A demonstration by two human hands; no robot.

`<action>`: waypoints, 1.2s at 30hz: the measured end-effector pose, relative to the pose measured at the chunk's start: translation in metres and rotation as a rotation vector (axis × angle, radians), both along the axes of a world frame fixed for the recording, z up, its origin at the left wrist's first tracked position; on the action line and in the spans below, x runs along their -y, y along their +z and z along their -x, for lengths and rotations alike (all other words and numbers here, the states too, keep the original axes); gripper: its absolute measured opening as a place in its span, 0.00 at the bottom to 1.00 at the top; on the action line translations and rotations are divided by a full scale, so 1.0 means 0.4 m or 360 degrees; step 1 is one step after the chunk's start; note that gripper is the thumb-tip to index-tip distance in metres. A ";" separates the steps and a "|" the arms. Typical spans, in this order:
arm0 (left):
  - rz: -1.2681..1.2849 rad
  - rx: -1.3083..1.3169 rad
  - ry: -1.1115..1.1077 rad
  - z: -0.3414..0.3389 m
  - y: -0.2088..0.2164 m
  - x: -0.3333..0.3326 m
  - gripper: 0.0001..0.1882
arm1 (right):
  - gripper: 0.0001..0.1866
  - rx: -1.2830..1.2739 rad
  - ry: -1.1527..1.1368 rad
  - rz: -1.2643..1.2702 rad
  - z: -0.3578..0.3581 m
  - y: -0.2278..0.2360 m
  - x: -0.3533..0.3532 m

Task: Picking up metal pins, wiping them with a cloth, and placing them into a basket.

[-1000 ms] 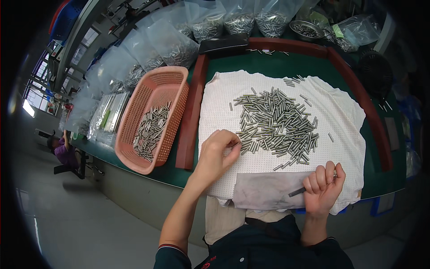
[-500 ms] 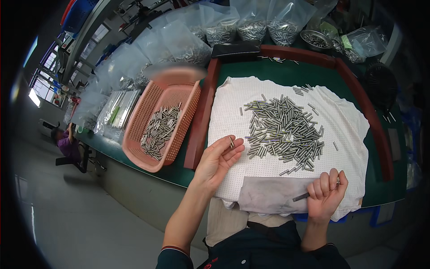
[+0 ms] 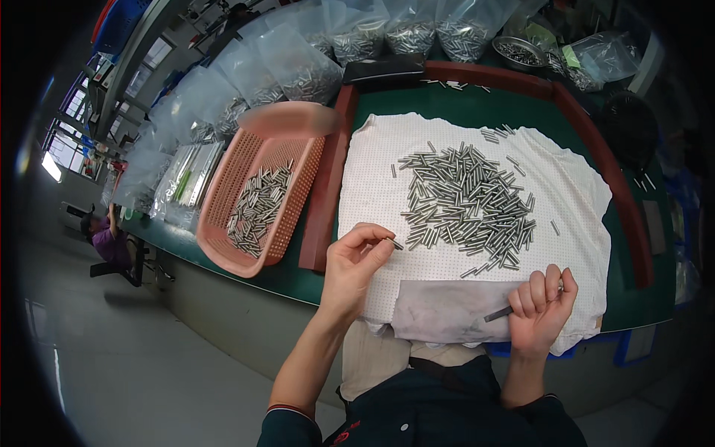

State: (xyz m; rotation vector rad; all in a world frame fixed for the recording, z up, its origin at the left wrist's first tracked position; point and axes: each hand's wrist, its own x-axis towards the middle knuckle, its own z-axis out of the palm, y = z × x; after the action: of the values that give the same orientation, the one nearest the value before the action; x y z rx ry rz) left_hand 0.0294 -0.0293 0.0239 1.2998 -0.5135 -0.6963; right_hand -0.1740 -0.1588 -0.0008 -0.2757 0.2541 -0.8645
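Observation:
My left hand (image 3: pixel 356 264) is pinched on a small metal pin (image 3: pixel 397 244), which points toward the heap from the thumb and fingertips. Just beyond it lies a heap of shiny metal pins (image 3: pixel 469 201) on a white dotted cloth (image 3: pixel 372 164). At the front right, my right hand (image 3: pixel 538 313) is closed around a dark, flat, narrow bar (image 3: pixel 497 314), whose end sticks out to the left. Something small and shiny shows near that thumb, too small to make out. Below the heap is a stained greyish cloth (image 3: pixel 439 311), beside the right hand.
A pink perforated basket (image 3: pixel 212 223) with metal pins stands at the left. A reddish-brown wooden rim (image 3: pixel 328 190) borders the green tabletop (image 3: pixel 402 99). Behind are clear bags of pins (image 3: pixel 412 33), a metal bowl (image 3: pixel 519 54) and a black case (image 3: pixel 383 67). Another person (image 3: pixel 112 242) sits far left.
My left hand has turned over from palm-up, its fingers now pinched together with the pin pointing right. My right hand keeps its hold on the bar. The whole view has shifted slightly.

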 end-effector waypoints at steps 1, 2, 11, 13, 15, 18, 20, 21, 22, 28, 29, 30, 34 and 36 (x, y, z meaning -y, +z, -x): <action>-0.0056 0.0200 -0.0088 0.005 0.010 -0.010 0.05 | 0.20 0.0015 0.0008 0.0010 -0.002 0.003 0.002; -0.0110 0.0399 -0.0179 0.008 0.016 -0.024 0.05 | 0.20 -0.0005 0.0006 -0.0002 -0.003 0.005 0.003; -0.0143 0.1588 -0.0607 0.063 -0.030 -0.068 0.10 | 0.21 0.0041 0.0019 0.0006 0.000 0.005 0.001; -0.0134 0.1705 -0.0622 0.070 -0.035 -0.069 0.10 | 0.21 0.0040 0.0012 0.0038 -0.006 0.018 -0.010; -0.0157 0.1801 -0.0605 0.074 -0.035 -0.072 0.12 | 0.21 0.0044 0.0034 0.0085 -0.019 0.024 -0.024; -0.0235 0.1853 -0.0546 0.069 -0.036 -0.088 0.12 | 0.21 0.0051 0.0144 0.0149 -0.058 0.037 -0.051; -0.0259 0.1827 -0.0515 0.074 -0.037 -0.092 0.12 | 0.21 0.0040 0.0170 0.0226 -0.086 0.041 -0.069; -0.0284 0.1802 -0.0482 0.076 -0.036 -0.092 0.12 | 0.21 0.0073 0.0168 0.0303 -0.100 0.036 -0.079; -0.0282 0.1799 -0.0485 0.081 -0.032 -0.089 0.12 | 0.20 0.0063 0.0150 0.0392 -0.111 0.032 -0.086; -0.0497 0.1678 -0.0207 0.099 -0.038 -0.095 0.09 | 0.18 0.0041 0.0039 0.0528 -0.163 0.018 -0.120; -0.0517 0.1672 -0.0209 0.102 -0.037 -0.094 0.09 | 0.18 0.0038 0.0038 0.0527 -0.166 0.015 -0.124; -0.0536 0.1665 -0.0212 0.104 -0.037 -0.093 0.08 | 0.18 0.0030 0.0039 0.0513 -0.169 0.013 -0.127; -0.0533 0.1664 -0.0174 0.111 -0.042 -0.093 0.08 | 0.18 0.0019 0.0032 0.0466 -0.173 0.011 -0.132; -0.0517 0.1666 -0.0148 0.114 -0.044 -0.093 0.08 | 0.18 0.0030 0.0018 0.0466 -0.173 0.010 -0.134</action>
State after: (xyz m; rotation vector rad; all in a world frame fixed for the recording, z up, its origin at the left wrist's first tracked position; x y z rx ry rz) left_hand -0.0162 0.0078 0.0063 1.9220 -1.3451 -0.1102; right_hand -0.1047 -0.1052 0.0032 -0.5406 0.1076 -0.8926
